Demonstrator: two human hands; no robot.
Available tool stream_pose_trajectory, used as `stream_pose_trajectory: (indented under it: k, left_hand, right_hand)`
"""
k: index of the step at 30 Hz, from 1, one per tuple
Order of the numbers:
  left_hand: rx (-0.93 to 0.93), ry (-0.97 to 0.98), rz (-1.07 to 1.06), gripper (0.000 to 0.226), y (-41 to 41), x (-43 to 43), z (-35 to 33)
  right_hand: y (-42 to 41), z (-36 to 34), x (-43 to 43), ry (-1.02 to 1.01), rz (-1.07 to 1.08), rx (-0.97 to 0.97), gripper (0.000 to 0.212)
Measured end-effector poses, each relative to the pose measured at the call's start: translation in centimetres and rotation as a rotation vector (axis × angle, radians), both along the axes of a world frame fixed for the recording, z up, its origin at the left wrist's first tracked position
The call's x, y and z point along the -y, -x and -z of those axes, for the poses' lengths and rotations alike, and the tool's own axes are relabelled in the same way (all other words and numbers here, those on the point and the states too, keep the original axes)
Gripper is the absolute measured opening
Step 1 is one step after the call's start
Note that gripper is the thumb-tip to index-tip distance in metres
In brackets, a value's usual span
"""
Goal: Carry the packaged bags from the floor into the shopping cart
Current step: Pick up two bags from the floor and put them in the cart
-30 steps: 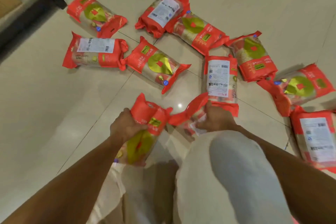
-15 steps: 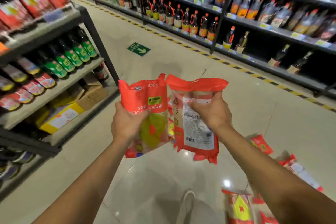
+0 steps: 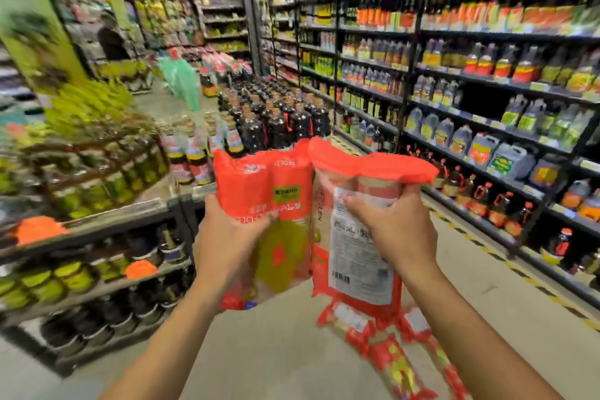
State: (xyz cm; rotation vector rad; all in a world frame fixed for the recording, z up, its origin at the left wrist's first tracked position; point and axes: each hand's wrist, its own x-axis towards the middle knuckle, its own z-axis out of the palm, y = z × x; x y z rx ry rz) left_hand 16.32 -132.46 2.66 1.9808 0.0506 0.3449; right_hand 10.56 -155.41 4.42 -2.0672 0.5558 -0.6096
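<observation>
My left hand (image 3: 227,237) grips a red packaged bag (image 3: 276,198) with a green-gold emblem, held upright at chest height. My right hand (image 3: 396,227) grips a second red bag (image 3: 357,273) by its upper part, its white label and barcode facing me. The two bags hang side by side and touch. Several more red bags (image 3: 389,354) lie blurred on the floor below and behind the held ones. No shopping cart shows in this view.
A low shelf unit (image 3: 97,224) with jars and bottles stands close on my left. Dark bottles (image 3: 276,120) crowd a display straight ahead. Tall shelves of bottles and jugs (image 3: 487,101) line the right side behind yellow-black floor tape (image 3: 506,263). Pale floor (image 3: 259,354) lies underfoot.
I took both bags off the floor and stood up. The view has since swung further up and along the aisle, with the bags held higher and closer together.
</observation>
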Motion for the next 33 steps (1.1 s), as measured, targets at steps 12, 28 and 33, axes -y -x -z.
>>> stream_pose_trajectory:
  k: [12, 28, 33]
  left_hand:
    - [0.072, -0.056, -0.661, 0.084, 10.3, -20.6, -4.4]
    - [0.040, -0.093, -1.273, 0.087, 22.4, -20.8, -5.2]
    - [-0.008, -0.113, -1.312, 0.084, 23.3, -21.3, -4.9]
  right_hand:
    - [-4.7, -4.0, -21.7, 0.010, -0.649, 0.054, 0.079]
    - [-2.6, -4.1, -29.9, 0.008, -1.202, 0.066, 0.086]
    - [-2.6, -3.6, -31.3, 0.020, -1.249, 0.069, 0.080]
